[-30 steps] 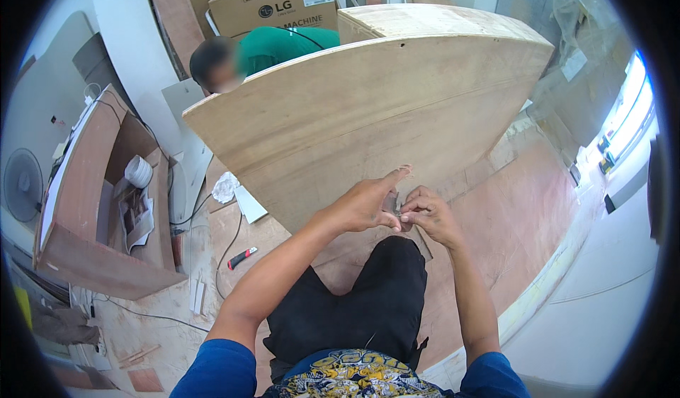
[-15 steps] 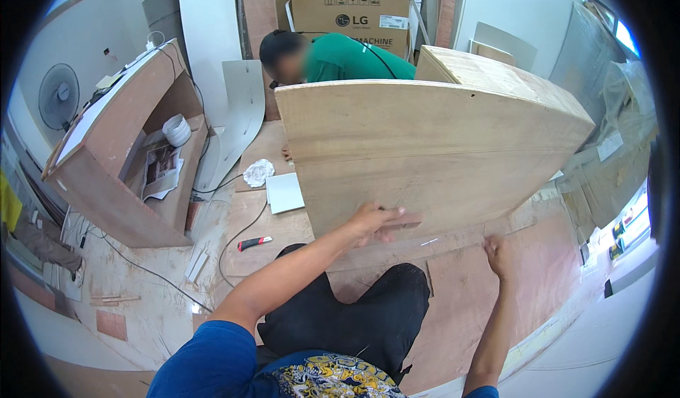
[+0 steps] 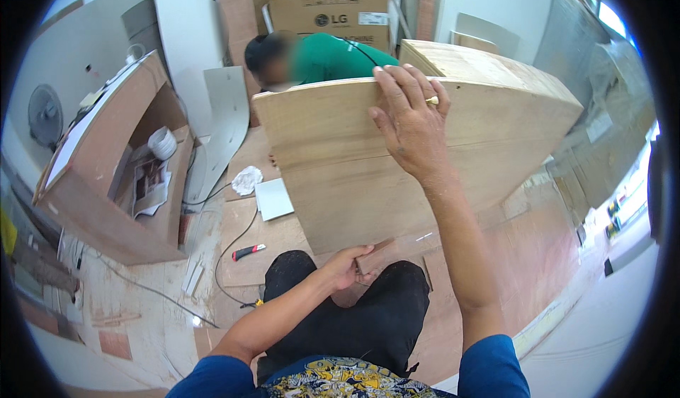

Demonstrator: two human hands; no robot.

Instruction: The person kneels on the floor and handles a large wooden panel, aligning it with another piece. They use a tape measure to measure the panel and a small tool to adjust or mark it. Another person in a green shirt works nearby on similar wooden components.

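Note:
A large curved plywood cabinet (image 3: 326, 164) stands before me, its broad pale side panel facing me. My right hand (image 3: 414, 118), with a ring on one finger, grips the panel's top edge, its fingers hooked over and the thumb on the near face. Low down by my knees, my left hand (image 3: 343, 269) is closed on a small reddish-brown wood block (image 3: 375, 255), beside the panel's bottom edge. On the floor to the left lies a red and black utility knife (image 3: 248, 252).
Behind the panel a person in a green shirt (image 3: 333, 58) bends low. Left of it lie a white tile (image 3: 274, 199), a crumpled white wad (image 3: 247, 180) and a dark cable (image 3: 221, 267). A wooden counter (image 3: 106, 217) stands further left. Behind the person is a large carton (image 3: 283, 19).
My right hand has risen from low on the right to the panel's top edge. The left hand, with the wood block, has dropped toward my knees. The view has shifted slightly.

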